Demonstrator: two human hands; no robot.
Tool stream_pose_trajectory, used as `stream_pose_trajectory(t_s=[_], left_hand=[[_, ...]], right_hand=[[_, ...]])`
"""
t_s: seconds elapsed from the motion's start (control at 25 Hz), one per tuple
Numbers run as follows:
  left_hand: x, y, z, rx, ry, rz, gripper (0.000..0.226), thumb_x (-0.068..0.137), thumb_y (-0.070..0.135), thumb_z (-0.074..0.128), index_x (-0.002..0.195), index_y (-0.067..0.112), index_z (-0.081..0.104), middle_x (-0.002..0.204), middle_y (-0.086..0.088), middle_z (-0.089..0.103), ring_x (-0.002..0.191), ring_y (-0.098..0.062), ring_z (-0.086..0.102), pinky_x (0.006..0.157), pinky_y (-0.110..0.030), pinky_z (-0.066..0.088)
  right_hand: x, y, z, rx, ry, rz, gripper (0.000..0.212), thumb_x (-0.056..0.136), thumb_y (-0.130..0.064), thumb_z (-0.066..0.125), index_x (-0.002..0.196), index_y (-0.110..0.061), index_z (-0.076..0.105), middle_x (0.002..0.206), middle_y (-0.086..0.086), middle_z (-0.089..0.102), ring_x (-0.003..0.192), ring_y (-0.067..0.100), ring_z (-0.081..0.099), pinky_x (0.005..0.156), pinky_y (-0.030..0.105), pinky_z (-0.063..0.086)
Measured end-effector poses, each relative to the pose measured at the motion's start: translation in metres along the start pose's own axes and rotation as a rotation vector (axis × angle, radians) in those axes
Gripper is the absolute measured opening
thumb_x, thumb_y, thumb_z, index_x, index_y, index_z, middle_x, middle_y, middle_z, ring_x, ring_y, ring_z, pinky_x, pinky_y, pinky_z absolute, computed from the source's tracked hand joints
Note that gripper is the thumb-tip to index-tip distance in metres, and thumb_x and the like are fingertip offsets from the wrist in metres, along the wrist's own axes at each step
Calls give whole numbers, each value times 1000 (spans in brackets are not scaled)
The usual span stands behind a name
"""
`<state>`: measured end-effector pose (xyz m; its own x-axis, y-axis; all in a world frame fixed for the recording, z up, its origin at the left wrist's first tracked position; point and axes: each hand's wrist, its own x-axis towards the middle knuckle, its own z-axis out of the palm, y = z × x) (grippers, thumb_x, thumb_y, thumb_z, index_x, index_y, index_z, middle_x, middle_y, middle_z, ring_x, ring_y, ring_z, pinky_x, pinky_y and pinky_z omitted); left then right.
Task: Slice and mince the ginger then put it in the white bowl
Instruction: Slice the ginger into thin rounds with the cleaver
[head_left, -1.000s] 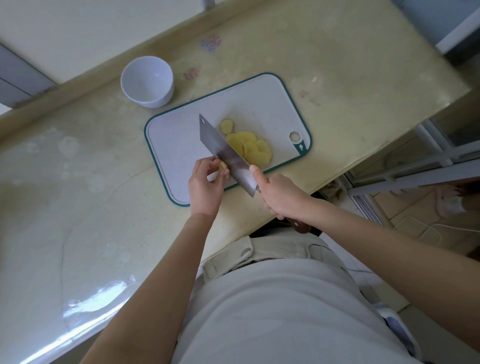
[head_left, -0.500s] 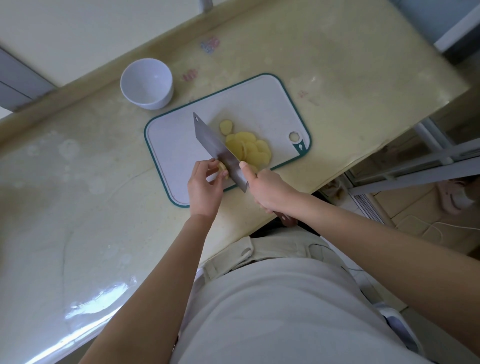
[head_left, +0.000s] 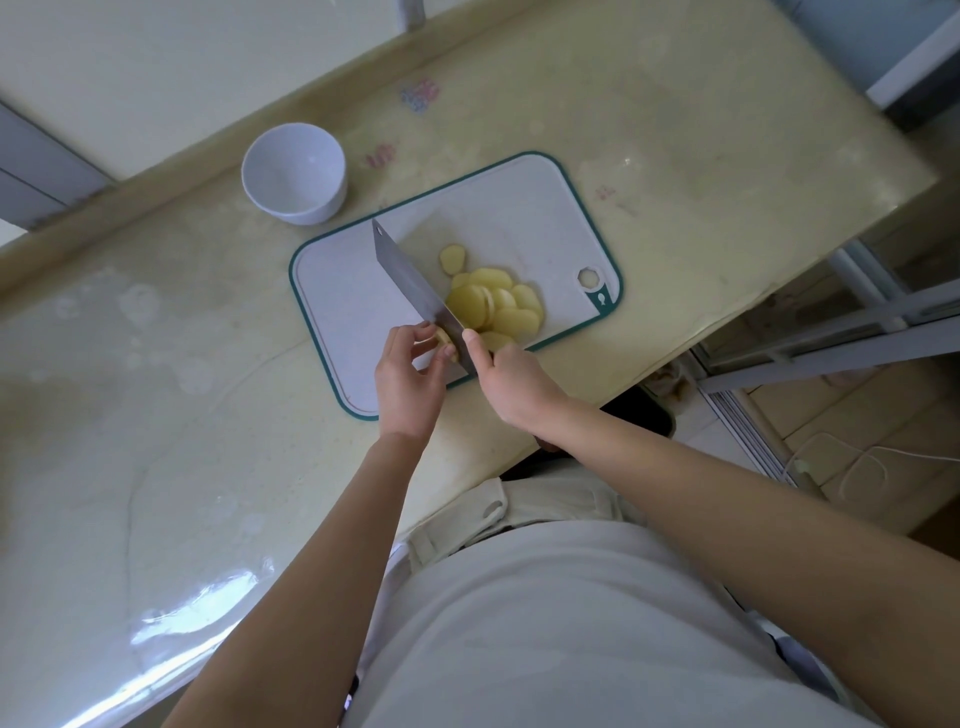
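We look down on a pale yellow stone bench (head_left: 156, 364) that fills most of the view, its surface mottled and glossy. On it lies a white cutting board (head_left: 353, 291) with a green rim, set at a slant to the bench edge, and we place everything else by that board. A white bowl (head_left: 293, 174) stands upright on the bench just off the board's far left corner, near it but apart from it. A broad rectangular knife (head_left: 410, 283) crosses the middle of the board, its blade running from the far side toward the near edge, tilted and resting by the ginger. The right hand (head_left: 511, 382) is over the board's near edge and grips the knife, its fingers (head_left: 470, 340) curled round the hidden handle, with one laid forward on the blade. The left hand (head_left: 408, 379) sits at the board's near edge, just left of the blade; its fingers (head_left: 415, 332) are bent and pinch a ginger stub (head_left: 444, 340) against the board, touching the blade's left face. On the right half of the board, just beside the blade, yellow ginger slices (head_left: 498, 306) lie overlapping in a loose heap. One single slice (head_left: 453, 258) lies slightly apart, toward the board's far side. At the board's right end we see a small hanging hole (head_left: 590, 277).
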<state>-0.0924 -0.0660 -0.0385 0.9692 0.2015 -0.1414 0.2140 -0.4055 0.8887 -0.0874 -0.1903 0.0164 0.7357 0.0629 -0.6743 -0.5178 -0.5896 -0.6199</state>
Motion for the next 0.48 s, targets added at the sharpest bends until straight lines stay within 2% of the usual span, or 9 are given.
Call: stream_pose_trajectory(t_s=[0.08, 0.16, 0.24, 0.32, 0.4, 0.48], left_hand=[[0, 1, 0, 19, 6, 7, 16, 86, 12, 66, 99, 11, 57, 109, -1, 61, 91, -3, 59, 78, -13, 48], [0, 2, 0, 26, 1, 14, 16, 86, 12, 66, 99, 10, 57, 108, -1, 61, 93, -6, 60, 79, -12, 47], [0, 2, -1, 31, -12, 13, 15, 86, 12, 65, 99, 12, 56, 109, -1, 60, 94, -8, 60, 82, -21, 51], [0, 3, -2, 49, -26, 15, 16, 87, 13, 64, 99, 14, 55, 111, -2, 59, 94, -9, 59, 85, -30, 53], [-1, 3, -2, 57, -37, 24, 17, 87, 13, 64, 101, 13, 56, 111, -3, 59, 95, -9, 59, 86, -34, 54], [-1, 2, -2, 61, -42, 35, 18, 87, 12, 64, 102, 10, 56, 111, -3, 58, 95, -9, 59, 86, -36, 54]], right_hand=[[1, 4, 3, -9, 5, -22, 52, 98, -55, 22, 64, -18, 37, 65, 2, 42, 72, 25, 46, 69, 31, 35], [2, 4, 2, -30, 6, -30, 54, 98, -54, 23, 62, -17, 37, 63, 3, 42, 63, 23, 44, 68, 31, 34], [7, 4, 0, -38, 29, -29, 59, 100, -51, 22, 57, -13, 37, 59, 4, 42, 57, 21, 42, 64, 31, 34], [13, 4, -3, 2, 24, -18, 64, 100, -51, 22, 52, -11, 35, 55, 5, 41, 51, 21, 40, 53, 30, 32], [15, 2, -4, 41, 9, -27, 64, 100, -53, 22, 51, -12, 33, 52, 4, 38, 45, 19, 36, 46, 27, 26], [15, -1, -4, 50, 6, -37, 64, 100, -52, 22, 50, -14, 33, 49, 3, 36, 43, 17, 34, 45, 26, 24]])
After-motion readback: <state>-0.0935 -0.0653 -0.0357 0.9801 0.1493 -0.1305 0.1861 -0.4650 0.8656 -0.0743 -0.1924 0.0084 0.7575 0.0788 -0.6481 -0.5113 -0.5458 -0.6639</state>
